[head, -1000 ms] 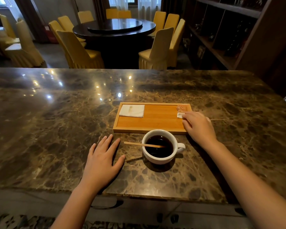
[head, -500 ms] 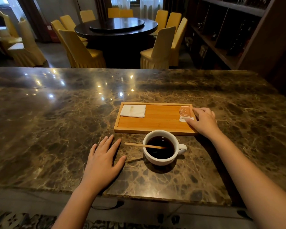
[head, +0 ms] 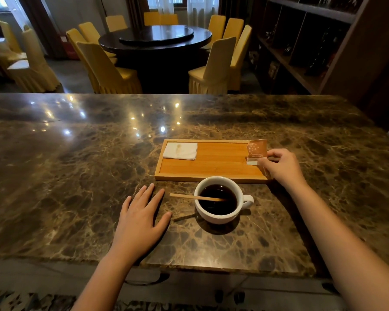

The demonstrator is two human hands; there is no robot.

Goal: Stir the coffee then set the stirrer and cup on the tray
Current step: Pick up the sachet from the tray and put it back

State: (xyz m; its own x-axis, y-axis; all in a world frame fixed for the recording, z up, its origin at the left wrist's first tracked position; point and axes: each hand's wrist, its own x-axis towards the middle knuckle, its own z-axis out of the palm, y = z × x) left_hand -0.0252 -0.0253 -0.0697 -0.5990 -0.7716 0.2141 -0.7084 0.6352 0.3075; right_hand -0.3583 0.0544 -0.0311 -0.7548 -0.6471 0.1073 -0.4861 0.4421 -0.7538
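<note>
I am looking into what reads as a restaurant or hotel dining room. Beyond the polished brown marble tabletop (head: 99,176) stands a large round dark wooden banquet table (head: 155,39) with a raised turntable at its centre, ringed by tall chairs in yellow fabric covers (head: 103,68). More covered chairs stand at far left. Dark wooden display shelving (head: 301,41) lines the right wall, and curtained windows (head: 195,10) close off the back.

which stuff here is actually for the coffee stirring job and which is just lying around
For the job:
cup of coffee
wooden stirrer, resting in the cup
wooden tray

Just there:
napkin on the tray
orange packet, pinched by the right hand
</note>
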